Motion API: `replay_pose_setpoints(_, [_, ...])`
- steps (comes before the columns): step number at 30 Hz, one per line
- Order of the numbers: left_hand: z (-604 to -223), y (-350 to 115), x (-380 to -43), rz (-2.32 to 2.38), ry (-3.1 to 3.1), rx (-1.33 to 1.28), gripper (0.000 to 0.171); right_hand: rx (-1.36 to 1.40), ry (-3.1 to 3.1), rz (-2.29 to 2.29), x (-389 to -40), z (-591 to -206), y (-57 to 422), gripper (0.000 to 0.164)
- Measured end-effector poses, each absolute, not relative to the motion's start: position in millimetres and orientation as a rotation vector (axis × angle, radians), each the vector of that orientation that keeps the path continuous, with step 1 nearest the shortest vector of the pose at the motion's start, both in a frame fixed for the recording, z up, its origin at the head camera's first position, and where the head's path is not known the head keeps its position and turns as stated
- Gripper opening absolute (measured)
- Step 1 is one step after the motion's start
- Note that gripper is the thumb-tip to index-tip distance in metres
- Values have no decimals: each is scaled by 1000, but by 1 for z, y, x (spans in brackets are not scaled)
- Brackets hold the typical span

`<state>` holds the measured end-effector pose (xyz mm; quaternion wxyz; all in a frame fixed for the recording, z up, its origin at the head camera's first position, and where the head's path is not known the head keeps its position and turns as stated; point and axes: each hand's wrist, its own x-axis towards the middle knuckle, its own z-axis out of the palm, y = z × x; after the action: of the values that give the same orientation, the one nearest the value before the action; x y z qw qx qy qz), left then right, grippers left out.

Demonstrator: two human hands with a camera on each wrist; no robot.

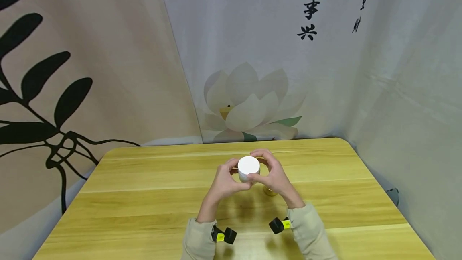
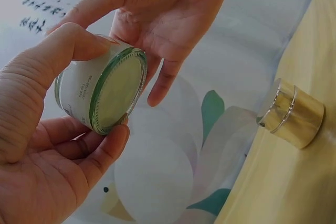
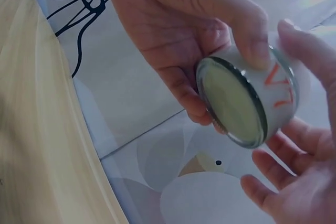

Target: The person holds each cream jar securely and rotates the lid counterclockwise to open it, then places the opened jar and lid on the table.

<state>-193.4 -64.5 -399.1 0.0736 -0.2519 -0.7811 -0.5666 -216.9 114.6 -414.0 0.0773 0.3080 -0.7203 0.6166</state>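
Over the table, both hands are at a small round glass jar (image 1: 249, 166) with a pale label. A bright white top faces up in the head view, while its ridged, greenish glass base (image 3: 231, 103) shows in the wrist views. My left hand (image 1: 224, 181) grips the jar's side near the base, its thumb across the label and its fingers curled beneath. My right hand (image 1: 273, 173) holds the jar's upper end between thumb and fingers; the right wrist view shows some of its other fingers (image 3: 268, 169) apart from the glass. Orange marks are visible on the label there.
A shiny gold cylinder (image 2: 294, 114) stands on the wooden table (image 1: 144, 196), partly hidden behind my right hand in the head view. Behind the table hangs a cloth backdrop (image 1: 126, 51) with printed leaves, a flower and black characters.
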Motion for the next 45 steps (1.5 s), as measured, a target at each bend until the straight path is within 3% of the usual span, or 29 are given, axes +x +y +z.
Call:
replay_pose_setpoints(6, [-382,-64,-184,-1718,-2352,-759,44,1080,-2158,1812,-220,-416,118,36])
replay_pose_setpoints(10, [-384,-64,-184,-1713,-2356,-771,44,1129,-2155,1793,-219,-417,118,45])
replay_pose_setpoints(15, [-393,-65,-189,-1705,-2348,-772,45,995,-2187,1831,-217,-418,116,55])
replay_pose_setpoints(26, [-419,-67,-205,-1737,-2321,-772,45,990,-2196,1815,-218,-415,118,39])
replay_pose_setpoints(36, [-418,-67,-205,-1739,-2323,-778,47,970,-2207,1816,-217,-415,116,56])
replay_pose_setpoints(45, [-400,-67,-194,-1711,-2365,-757,45,943,-2235,1787,-200,-389,111,45])
